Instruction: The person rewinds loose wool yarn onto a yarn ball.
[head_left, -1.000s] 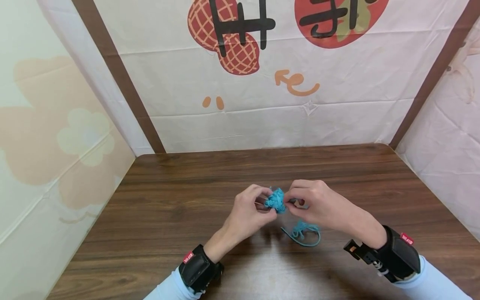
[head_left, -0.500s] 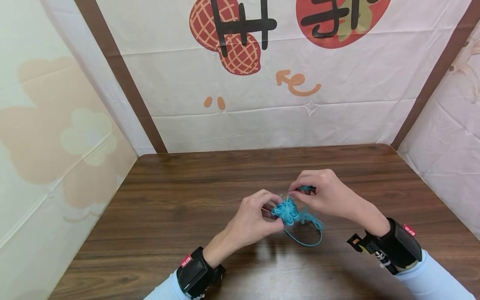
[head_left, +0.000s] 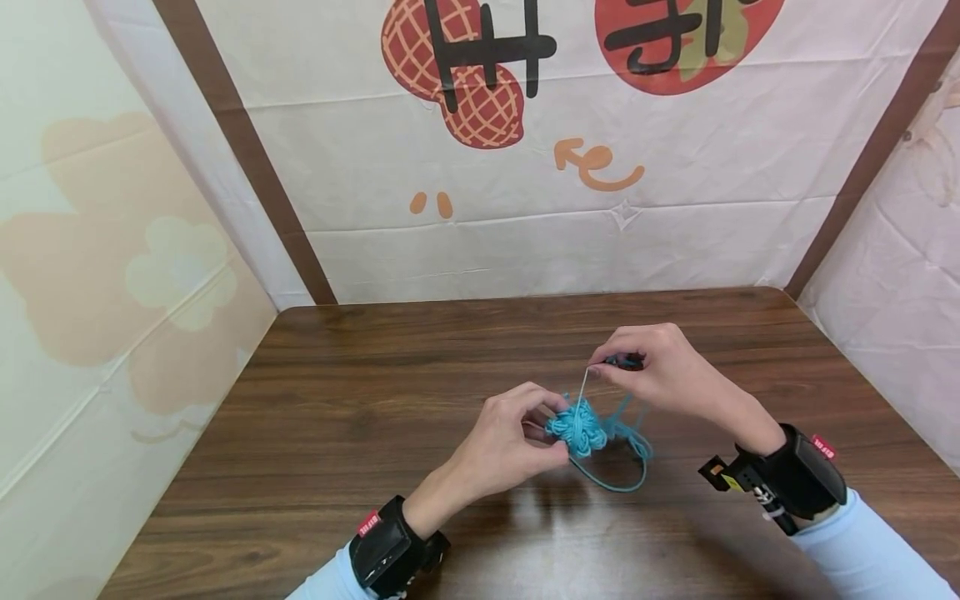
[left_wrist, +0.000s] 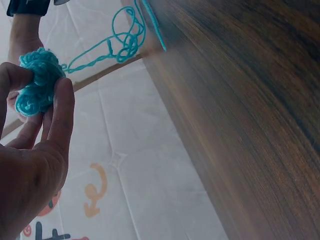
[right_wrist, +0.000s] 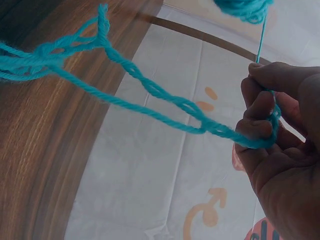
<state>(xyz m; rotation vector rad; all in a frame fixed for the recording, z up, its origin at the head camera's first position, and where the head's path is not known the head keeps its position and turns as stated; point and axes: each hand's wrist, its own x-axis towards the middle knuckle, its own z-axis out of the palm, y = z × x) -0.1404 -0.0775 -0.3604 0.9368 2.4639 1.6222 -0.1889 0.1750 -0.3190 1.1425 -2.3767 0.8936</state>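
Your left hand (head_left: 506, 442) grips the bunched turquoise yarn ball (head_left: 577, 427) over the brown wooden table (head_left: 390, 375); beyond it, rightward, your right hand (head_left: 663, 372) pinches its thin turquoise strand (right_wrist: 261, 42), taut. Probably winding or unwinding; next calls for even tension.

The fingers of my left hand (head_left: 510, 446) cover part of the yarn ball (head_left: 581, 429), and in the left wrist view the ball hides most of my right hand (head_left: 663, 371). Above my right hand, the right wrist view's top edge cuts the ball off; the loose yarn (right_wrist: 156, 91) left of my fingers there leaves by the side. Its path inside my curled fingers is hidden. From the head, the thin strand (head_left: 582, 389) between my hands is too fine to show its twist.
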